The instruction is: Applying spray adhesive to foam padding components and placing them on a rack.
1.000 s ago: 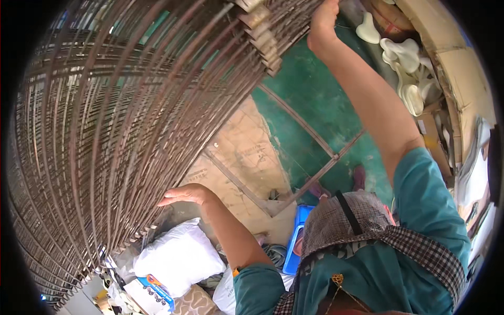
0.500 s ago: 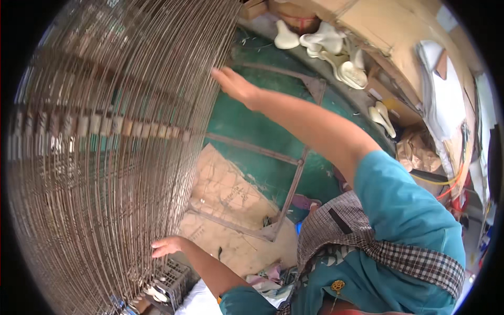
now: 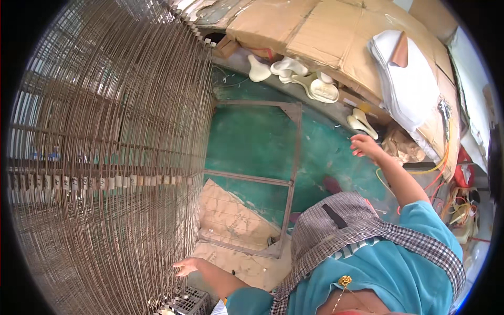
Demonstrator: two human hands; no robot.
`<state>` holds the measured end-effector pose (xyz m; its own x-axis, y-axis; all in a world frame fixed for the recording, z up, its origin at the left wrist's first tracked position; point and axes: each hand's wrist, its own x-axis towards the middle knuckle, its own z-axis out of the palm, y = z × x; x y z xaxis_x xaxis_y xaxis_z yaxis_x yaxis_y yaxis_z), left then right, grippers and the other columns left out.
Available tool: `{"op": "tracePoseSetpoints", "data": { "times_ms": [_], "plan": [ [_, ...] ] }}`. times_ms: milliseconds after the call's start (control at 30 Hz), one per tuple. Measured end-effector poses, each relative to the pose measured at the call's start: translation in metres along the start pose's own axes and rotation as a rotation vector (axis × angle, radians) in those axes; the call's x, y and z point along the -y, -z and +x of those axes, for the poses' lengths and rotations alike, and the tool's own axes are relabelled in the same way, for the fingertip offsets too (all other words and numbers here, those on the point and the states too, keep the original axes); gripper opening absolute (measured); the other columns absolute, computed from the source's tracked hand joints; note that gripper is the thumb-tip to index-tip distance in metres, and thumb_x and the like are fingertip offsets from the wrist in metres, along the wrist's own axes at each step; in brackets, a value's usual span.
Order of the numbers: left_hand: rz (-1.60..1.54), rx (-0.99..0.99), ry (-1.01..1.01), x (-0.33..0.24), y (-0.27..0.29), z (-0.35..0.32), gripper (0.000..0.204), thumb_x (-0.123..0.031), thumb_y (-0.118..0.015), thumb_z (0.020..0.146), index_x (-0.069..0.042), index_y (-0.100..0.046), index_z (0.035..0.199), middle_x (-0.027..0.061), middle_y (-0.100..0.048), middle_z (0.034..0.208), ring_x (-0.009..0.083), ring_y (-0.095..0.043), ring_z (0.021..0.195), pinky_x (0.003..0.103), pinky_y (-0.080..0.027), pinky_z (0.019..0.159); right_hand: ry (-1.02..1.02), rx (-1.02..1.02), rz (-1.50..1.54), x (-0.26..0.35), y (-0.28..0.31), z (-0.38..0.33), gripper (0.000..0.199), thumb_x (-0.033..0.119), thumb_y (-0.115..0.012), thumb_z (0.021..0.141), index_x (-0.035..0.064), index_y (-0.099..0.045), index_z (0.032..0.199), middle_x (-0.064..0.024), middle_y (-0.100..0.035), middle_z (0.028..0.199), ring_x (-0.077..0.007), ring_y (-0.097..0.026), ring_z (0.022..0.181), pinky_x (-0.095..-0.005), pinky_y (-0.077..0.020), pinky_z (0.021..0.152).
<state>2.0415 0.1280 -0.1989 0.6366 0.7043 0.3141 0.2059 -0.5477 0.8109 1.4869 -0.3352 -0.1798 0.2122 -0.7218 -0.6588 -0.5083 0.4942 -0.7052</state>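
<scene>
A tall rack (image 3: 110, 226) of many closely stacked rusty wire shelves fills the left side, with a row of small pale tabs (image 3: 123, 181) along it. At its near front edge is my left hand (image 3: 186, 266), fingers stretched out against the wires; whether they press on them cannot be made out. My right hand (image 3: 366, 147) is in the air to the right, well apart from the rack, with loosely bent, spread fingers and nothing in them. Between the rack and my body, a rusty metal frame (image 3: 290, 205) extends low over the green floor.
Cream saddle-shaped pieces (image 3: 259, 69) lie along a ledge at the back. Brown cardboard (image 3: 315, 31) covers a surface there, with a stack of white sheets (image 3: 409, 79) on it. Yellow and red hoses (image 3: 446, 157) hang at right. A grey plastic crate (image 3: 191, 302) stands near the rack's base.
My right hand has left the rack's far front edge and swung to the right. My left hand stays by the rack's near edge. The view has shifted.
</scene>
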Motion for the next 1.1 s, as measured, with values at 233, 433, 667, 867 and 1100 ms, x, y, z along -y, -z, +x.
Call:
{"op": "tracePoseSetpoints", "data": {
  "times_ms": [233, 433, 667, 867, 1100],
  "plan": [
    [0.033, -0.256, 0.17, 0.026, -0.01, -0.003, 0.074, -0.055, -0.044, 0.082, 0.007, -0.038, 0.121, 0.0345, -0.041, 0.116, 0.041, -0.042, 0.11, 0.053, -0.038, 0.089, 0.132, -0.185, 0.147, -0.007, 0.088, -0.045, 0.028, 0.018, -0.052, 0.085, 0.0025, -0.053, 0.108, -0.0054, -0.061, 0.085, -0.01, -0.059, 0.068, -0.0221, -0.0469, 0.06],
    [-0.015, 0.135, -0.123, 0.006, 0.023, -0.105, 0.04, -0.03, -0.042, 0.084, 0.004, -0.053, 0.104, 0.0237, -0.052, 0.109, 0.0368, -0.052, 0.095, 0.046, -0.043, 0.08, 0.374, -0.719, 0.02, -0.052, 0.218, -0.035, 0.029, 0.016, -0.058, 0.078, 0.0008, -0.057, 0.103, -0.0105, -0.061, 0.086, -0.0155, -0.058, 0.072, -0.0291, -0.0485, 0.066],
    [-0.448, 1.445, -0.547, -0.152, 0.117, -0.506, 0.024, -0.003, -0.053, 0.078, 0.003, -0.058, 0.101, 0.0108, -0.061, 0.096, 0.0194, -0.057, 0.086, 0.03, -0.045, 0.08, 0.274, -1.367, -0.68, -0.136, 0.422, 0.005, 0.054, 0.01, -0.06, 0.07, 0.0007, -0.042, 0.12, -0.022, -0.042, 0.122, -0.0381, -0.04, 0.111, -0.0408, -0.0343, 0.095],
    [-0.777, 1.948, -1.671, -0.278, 0.22, -0.793, 0.026, -0.006, -0.057, 0.073, -0.002, -0.059, 0.099, 0.0134, -0.059, 0.1, 0.0334, -0.051, 0.101, 0.04, -0.039, 0.091, 0.105, -1.106, -0.674, -0.129, 0.467, 0.017, 0.058, 0.004, -0.058, 0.067, -0.0005, -0.039, 0.122, -0.0215, -0.041, 0.123, -0.0369, -0.038, 0.115, -0.0413, -0.0329, 0.097],
    [-0.496, 1.781, -2.018, -0.314, 0.217, -0.901, 0.038, -0.014, -0.059, 0.07, -0.003, -0.054, 0.106, 0.0148, -0.049, 0.118, 0.0393, -0.039, 0.112, 0.047, -0.034, 0.094, 0.341, -1.023, 0.113, -0.161, 0.508, -0.016, 0.061, -0.006, -0.05, 0.067, 0.0058, -0.037, 0.126, -0.0099, -0.052, 0.104, -0.0209, -0.05, 0.097, -0.03, -0.0408, 0.084]
  ]
}}
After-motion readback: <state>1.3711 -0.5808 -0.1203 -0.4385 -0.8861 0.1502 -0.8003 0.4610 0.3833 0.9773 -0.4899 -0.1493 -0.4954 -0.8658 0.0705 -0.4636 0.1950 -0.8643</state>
